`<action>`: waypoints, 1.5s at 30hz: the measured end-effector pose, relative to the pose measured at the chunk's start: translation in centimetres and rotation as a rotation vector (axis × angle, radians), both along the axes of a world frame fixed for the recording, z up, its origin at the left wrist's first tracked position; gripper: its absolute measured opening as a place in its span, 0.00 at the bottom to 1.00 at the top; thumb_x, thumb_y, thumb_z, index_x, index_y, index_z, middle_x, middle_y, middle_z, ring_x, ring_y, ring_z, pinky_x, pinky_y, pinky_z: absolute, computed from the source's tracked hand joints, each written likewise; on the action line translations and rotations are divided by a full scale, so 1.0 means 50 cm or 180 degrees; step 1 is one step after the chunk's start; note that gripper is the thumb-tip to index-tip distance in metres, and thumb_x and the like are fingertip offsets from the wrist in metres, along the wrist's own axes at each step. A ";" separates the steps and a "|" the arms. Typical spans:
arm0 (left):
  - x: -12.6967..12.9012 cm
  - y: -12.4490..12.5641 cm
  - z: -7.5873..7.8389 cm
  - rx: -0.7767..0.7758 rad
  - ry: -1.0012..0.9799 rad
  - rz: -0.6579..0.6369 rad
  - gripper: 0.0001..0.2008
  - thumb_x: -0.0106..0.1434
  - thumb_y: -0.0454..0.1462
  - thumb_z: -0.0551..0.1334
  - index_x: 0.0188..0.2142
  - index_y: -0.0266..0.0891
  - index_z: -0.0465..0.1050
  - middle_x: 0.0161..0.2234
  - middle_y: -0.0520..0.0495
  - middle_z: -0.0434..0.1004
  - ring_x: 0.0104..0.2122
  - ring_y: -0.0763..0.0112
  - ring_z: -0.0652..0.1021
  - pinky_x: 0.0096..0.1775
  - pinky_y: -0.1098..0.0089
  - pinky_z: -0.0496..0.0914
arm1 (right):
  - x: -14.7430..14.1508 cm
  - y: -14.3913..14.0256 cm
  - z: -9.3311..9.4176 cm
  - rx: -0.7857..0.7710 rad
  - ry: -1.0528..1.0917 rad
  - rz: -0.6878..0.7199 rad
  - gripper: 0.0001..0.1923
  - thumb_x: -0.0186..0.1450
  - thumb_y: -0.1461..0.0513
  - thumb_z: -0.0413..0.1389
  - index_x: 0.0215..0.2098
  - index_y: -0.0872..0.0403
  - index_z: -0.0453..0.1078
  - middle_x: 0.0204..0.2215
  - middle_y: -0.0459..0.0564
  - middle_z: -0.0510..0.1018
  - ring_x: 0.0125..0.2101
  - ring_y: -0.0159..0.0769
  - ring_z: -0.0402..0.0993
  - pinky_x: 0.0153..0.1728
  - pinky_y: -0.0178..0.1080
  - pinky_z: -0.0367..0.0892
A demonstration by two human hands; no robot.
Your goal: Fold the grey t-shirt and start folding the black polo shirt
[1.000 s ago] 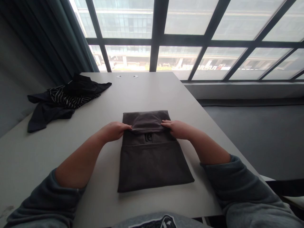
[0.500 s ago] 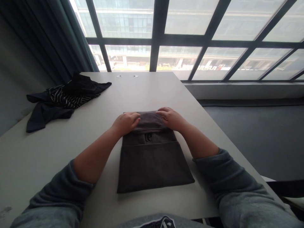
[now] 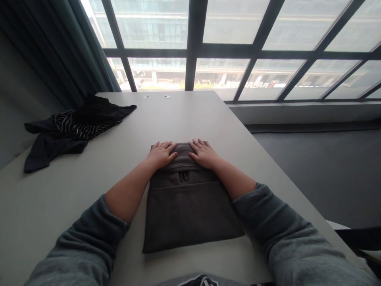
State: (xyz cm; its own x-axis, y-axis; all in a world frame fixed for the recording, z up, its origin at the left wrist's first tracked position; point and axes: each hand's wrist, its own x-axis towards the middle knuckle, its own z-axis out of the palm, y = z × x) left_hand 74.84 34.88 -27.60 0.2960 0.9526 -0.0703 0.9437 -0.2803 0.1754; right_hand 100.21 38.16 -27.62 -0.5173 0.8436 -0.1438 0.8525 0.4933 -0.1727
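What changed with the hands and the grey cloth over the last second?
Both hands slid from the sides of the folded grey garment up to its far edge. The left hand and right hand let go of the folded-over flap they were pinching and now lie flat, fingers spread, on the top fold. The garment stayed folded on the table, and the dark striped clothing stayed where it was.
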 end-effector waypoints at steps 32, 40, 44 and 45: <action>-0.118 -0.138 0.054 -0.0088 -0.1733 0.1550 0.12 0.63 0.44 0.68 0.44 0.43 0.76 0.37 0.48 0.86 0.39 0.59 0.84 0.43 0.64 0.73 | 0.030 0.017 -0.016 0.0156 0.0221 0.0099 0.35 0.77 0.48 0.46 0.76 0.56 0.57 0.76 0.58 0.57 0.76 0.53 0.47 0.75 0.55 0.45; -0.122 -0.129 0.049 -0.0912 -0.3082 0.1751 0.16 0.60 0.39 0.69 0.45 0.42 0.69 0.30 0.52 0.82 0.28 0.67 0.82 0.33 0.67 0.78 | 0.063 0.014 0.020 0.0587 0.0455 -0.0201 0.27 0.73 0.54 0.55 0.65 0.59 0.73 0.64 0.64 0.74 0.65 0.54 0.70 0.67 0.51 0.63; -0.113 -0.122 0.053 -0.0943 -0.3227 0.2022 0.15 0.63 0.40 0.68 0.46 0.41 0.67 0.30 0.51 0.82 0.29 0.65 0.84 0.33 0.67 0.79 | 0.092 0.031 0.038 0.0552 0.0479 -0.1109 0.21 0.70 0.56 0.57 0.56 0.59 0.77 0.47 0.61 0.84 0.50 0.52 0.80 0.55 0.48 0.73; -0.113 -0.121 0.056 -0.0887 -0.3077 0.2068 0.14 0.64 0.41 0.67 0.46 0.41 0.68 0.30 0.51 0.82 0.28 0.65 0.84 0.31 0.68 0.78 | 0.097 0.035 0.041 0.0390 0.0499 -0.1236 0.20 0.70 0.56 0.58 0.55 0.58 0.77 0.45 0.59 0.85 0.47 0.50 0.81 0.51 0.46 0.74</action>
State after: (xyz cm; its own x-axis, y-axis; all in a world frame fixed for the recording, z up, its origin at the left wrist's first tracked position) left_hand 69.19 28.83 -24.82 -0.1911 0.9308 -0.3115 0.3388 0.3604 0.8691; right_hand 105.05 39.90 -25.56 -0.1658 0.9858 0.0244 0.9470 0.1661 -0.2749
